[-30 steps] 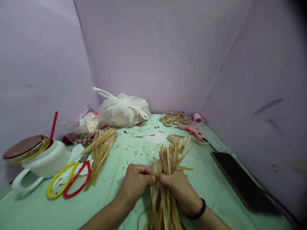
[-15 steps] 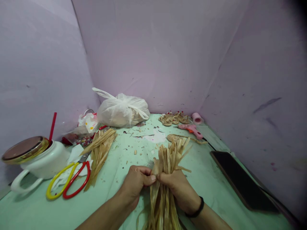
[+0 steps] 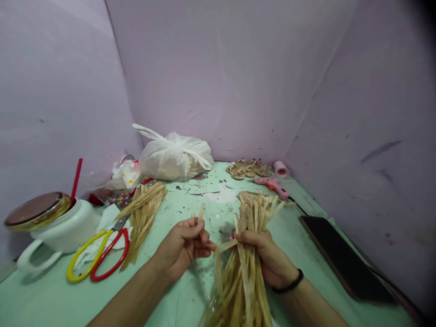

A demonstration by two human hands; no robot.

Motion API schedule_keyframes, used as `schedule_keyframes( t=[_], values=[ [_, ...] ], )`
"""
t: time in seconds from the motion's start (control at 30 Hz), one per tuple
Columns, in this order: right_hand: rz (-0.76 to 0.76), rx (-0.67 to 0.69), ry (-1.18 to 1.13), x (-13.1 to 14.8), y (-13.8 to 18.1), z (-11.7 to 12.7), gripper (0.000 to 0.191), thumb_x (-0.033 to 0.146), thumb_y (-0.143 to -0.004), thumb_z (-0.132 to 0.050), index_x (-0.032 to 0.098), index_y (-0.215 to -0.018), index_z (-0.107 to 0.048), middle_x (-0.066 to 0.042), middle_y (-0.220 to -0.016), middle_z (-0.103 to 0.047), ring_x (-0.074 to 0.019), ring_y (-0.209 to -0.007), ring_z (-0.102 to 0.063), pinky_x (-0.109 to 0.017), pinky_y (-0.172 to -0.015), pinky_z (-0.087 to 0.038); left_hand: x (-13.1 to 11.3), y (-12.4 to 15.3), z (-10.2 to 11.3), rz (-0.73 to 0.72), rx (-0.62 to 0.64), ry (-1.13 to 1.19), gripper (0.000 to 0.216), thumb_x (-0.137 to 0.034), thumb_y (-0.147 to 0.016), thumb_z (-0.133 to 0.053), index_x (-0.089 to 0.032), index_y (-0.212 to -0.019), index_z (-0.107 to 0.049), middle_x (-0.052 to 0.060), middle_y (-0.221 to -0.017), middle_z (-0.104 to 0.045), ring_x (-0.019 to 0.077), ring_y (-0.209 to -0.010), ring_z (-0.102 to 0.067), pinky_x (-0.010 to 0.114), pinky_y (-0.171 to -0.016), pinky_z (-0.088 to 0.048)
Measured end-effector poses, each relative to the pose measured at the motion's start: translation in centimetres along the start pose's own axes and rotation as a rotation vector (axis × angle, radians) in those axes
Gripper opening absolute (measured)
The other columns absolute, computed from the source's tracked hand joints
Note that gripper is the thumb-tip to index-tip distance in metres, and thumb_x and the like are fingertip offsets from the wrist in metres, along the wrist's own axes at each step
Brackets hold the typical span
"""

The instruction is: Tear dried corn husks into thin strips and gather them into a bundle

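Closed around a thick bundle of dry straw-coloured fibre strips point(image 3: 247, 281) is my right hand point(image 3: 269, 254), with a dark band at its wrist. The cut ends of the bundle fan out above the fist, and the long strips hang toward me. To the left, my left hand point(image 3: 185, 245) pinches a pale fibre strip point(image 3: 201, 212) between thumb and forefinger. A strip also stretches from its lower fingers across to the bundle. A woven fibre piece point(image 3: 247, 196) lies just behind the bundle, partly covered by it.
At left are scissors point(image 3: 126, 256) with yellow and red handles, another fibre pile point(image 3: 146, 222) and a white mug point(image 3: 73, 227). A tied plastic bag point(image 3: 173, 159), coiled fibre pieces point(image 3: 243, 170) and a pink glue gun point(image 3: 272, 185) sit farther back. A phone point(image 3: 344, 259) lies right.
My left hand has moved left, away from the bundle, drawing a strip out with it. My right hand and the bundle have shifted slightly right.
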State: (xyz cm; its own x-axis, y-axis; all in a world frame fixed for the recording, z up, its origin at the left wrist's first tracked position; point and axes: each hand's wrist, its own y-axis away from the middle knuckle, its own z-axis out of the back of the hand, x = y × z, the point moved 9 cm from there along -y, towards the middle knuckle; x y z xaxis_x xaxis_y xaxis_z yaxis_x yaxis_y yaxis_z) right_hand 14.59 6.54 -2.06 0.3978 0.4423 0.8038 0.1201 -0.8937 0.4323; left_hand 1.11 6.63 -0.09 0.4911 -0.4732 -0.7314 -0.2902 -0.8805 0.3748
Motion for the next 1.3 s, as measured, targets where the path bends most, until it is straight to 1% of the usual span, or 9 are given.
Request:
schedule_keyframes(
  t=[0.2,0.47,0.63,0.77,0.87,0.97,1.07,1.17,1.3],
  values=[
    [-0.016,-0.135,0.006,1.3,-1.0,3.0,0.001,0.012,-0.054,-0.058,0.013,-0.054,-0.059,0.001,-0.039,-0.056,-0.0115,-0.037,-0.053,-0.020,-0.037,-0.042,-3.9,0.9,1.0,-0.021,0.096,0.146,0.016,-0.010,-0.075,-0.045,-0.014,-0.060,-0.047,-0.005,-0.041,-0.039,0.0020,-0.027,-0.030,0.010,-0.028,-0.022],
    [-0.054,-0.040,0.073,1.9,-0.3,2.7,0.005,0.010,-0.054,-0.059,0.012,-0.058,-0.061,0.001,-0.040,-0.056,-0.0088,-0.033,-0.049,-0.017,-0.035,-0.040,-8.8,2.5,2.2,-0.210,0.284,0.309,0.009,-0.009,-0.074,-0.044,-0.015,-0.068,-0.049,-0.012,-0.038,-0.025,-0.0017,-0.024,-0.002,0.012,-0.025,-0.004],
    [-0.097,0.012,0.014,0.3,0.1,1.2,0.009,0.015,-0.056,-0.067,0.015,-0.064,-0.062,0.002,-0.044,-0.059,-0.0105,-0.037,-0.052,-0.021,-0.039,-0.042,-3.1,1.0,1.2,-0.027,0.081,0.006,0.011,-0.014,-0.069,-0.053,-0.015,-0.059,-0.048,-0.006,-0.038,-0.046,-0.0004,-0.021,-0.025,0.012,-0.027,-0.012],
    [-0.046,0.357,0.041,-1.2,1.4,-3.4,0.020,0.030,-0.065,-0.065,0.010,-0.064,-0.063,-0.005,-0.053,-0.064,-0.0150,-0.050,-0.059,-0.025,-0.052,-0.045,2.3,0.4,-0.9,0.030,0.016,-0.310,0.014,-0.020,-0.060,-0.059,-0.014,-0.053,-0.049,0.001,-0.038,-0.055,0.0050,-0.023,-0.039,0.015,-0.027,-0.017],
    [-0.052,0.533,0.062,-2.0,2.7,-5.6,0.030,0.034,-0.071,-0.059,0.009,-0.055,-0.061,-0.008,-0.052,-0.063,-0.0181,-0.053,-0.061,-0.029,-0.057,-0.045,4.1,0.4,-1.5,0.036,-0.014,-0.394,0.010,-0.021,-0.057,-0.058,-0.015,-0.054,-0.050,-0.001,-0.036,-0.054,0.0060,-0.023,-0.038,0.017,-0.028,-0.016],
    [-0.099,0.472,-0.014,-2.1,2.5,-5.2,0.026,0.032,-0.069,-0.061,0.009,-0.056,-0.062,-0.006,-0.050,-0.063,-0.0161,-0.048,-0.058,-0.029,-0.056,-0.045,3.7,0.4,-1.5,0.019,0.008,-0.458,0.016,-0.028,-0.058,-0.061,-0.014,-0.059,-0.054,0.000,-0.043,-0.057,0.0071,-0.030,-0.044,0.017,-0.031,-0.022],
    [-0.154,0.279,-0.122,-2.0,1.3,-3.0,0.018,0.027,-0.065,-0.065,0.009,-0.067,-0.065,-0.006,-0.058,-0.067,-0.0151,-0.052,-0.060,-0.026,-0.056,-0.045,1.7,0.2,-0.3,-0.069,-0.056,-0.514,0.025,-0.037,-0.057,-0.065,-0.013,-0.060,-0.055,0.001,-0.051,-0.058,0.0071,-0.037,-0.047,0.018,-0.034,-0.026],
    [-0.217,0.087,-0.209,-2.3,0.3,-0.9,0.011,0.021,-0.064,-0.066,0.011,-0.062,-0.063,-0.003,-0.053,-0.064,-0.0120,-0.049,-0.060,-0.023,-0.053,-0.045,0.6,-0.1,1.3,-0.094,-0.159,-0.517,0.027,-0.037,-0.058,-0.064,-0.015,-0.054,-0.049,-0.004,-0.044,-0.049,0.0034,-0.034,-0.035,0.018,-0.035,-0.018],
    [-0.261,-0.004,-0.235,-3.0,-0.2,-0.2,0.017,0.019,-0.062,-0.066,0.013,-0.050,-0.056,0.001,-0.043,-0.057,-0.0101,-0.042,-0.056,-0.020,-0.047,-0.044,0.9,-0.3,1.9,-0.056,-0.180,-0.477,0.026,-0.034,-0.057,-0.063,-0.016,-0.051,-0.046,-0.007,-0.040,-0.040,0.0023,-0.034,-0.024,0.020,-0.038,-0.011]
  ],
)
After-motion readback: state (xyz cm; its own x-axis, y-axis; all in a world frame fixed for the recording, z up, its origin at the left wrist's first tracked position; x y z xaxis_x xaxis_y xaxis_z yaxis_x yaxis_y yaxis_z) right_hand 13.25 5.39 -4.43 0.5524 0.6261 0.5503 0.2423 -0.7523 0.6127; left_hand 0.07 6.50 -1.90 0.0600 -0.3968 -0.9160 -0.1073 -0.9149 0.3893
